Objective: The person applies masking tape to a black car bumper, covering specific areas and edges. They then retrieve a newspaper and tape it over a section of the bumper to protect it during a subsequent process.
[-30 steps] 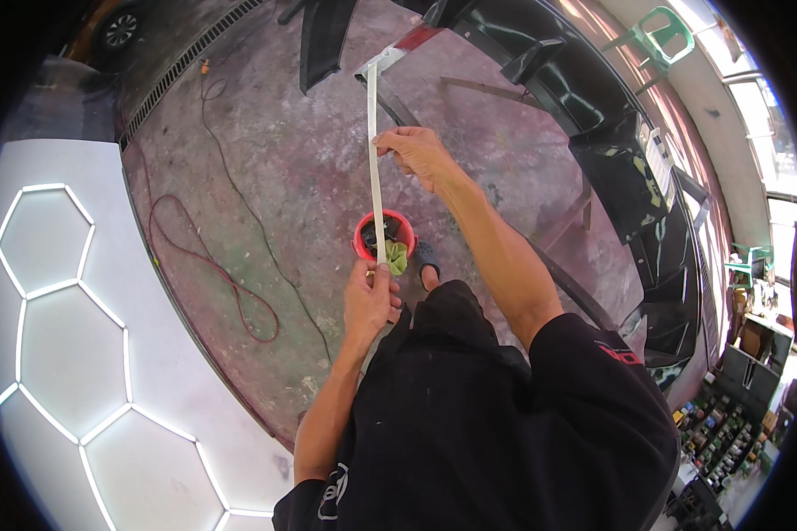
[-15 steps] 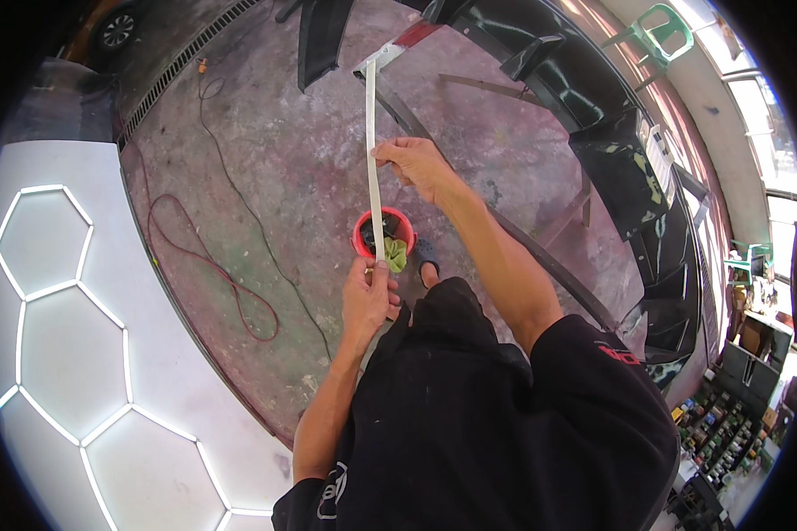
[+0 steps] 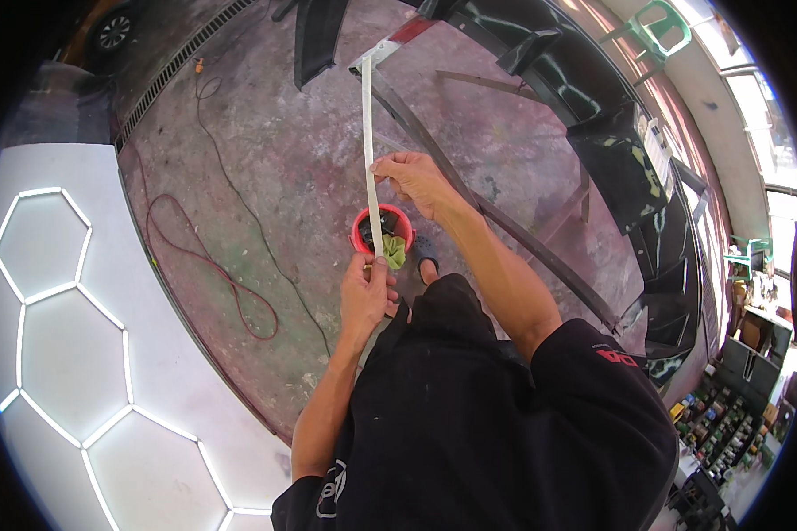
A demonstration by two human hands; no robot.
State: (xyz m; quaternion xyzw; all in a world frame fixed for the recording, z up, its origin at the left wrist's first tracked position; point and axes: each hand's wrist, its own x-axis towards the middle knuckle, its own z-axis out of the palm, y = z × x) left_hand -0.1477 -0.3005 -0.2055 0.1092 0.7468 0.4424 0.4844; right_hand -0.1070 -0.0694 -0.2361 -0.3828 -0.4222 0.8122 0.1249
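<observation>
A long, narrow white strip [image 3: 368,115], which looks like tape, runs from the pale end of a metal bar [image 3: 376,55] toward me. Its near end is pinched between the thumb and fingers of my left hand [image 3: 366,292]. Farther along, my right hand [image 3: 419,183] grips the strip's right edge with thumb and forefinger, the other fingers curled. Below the strip stands a red bucket [image 3: 358,239] on the floor, holding dark material and a yellow-green cloth [image 3: 393,251]. The strip crosses in front of the bucket.
Black car body panels [image 3: 620,168] curve along the right on a stand with long bars [image 3: 505,221]. A glossy white panel [image 3: 71,354] reflecting hexagonal lights fills the left. A red hose [image 3: 212,258] and a dark cable lie on the floor [image 3: 274,133]. Green plastic chairs [image 3: 651,40] stand at right.
My right hand has slid a little along the strip toward my left hand. The left hand stays nearly in place, still pinching the near end.
</observation>
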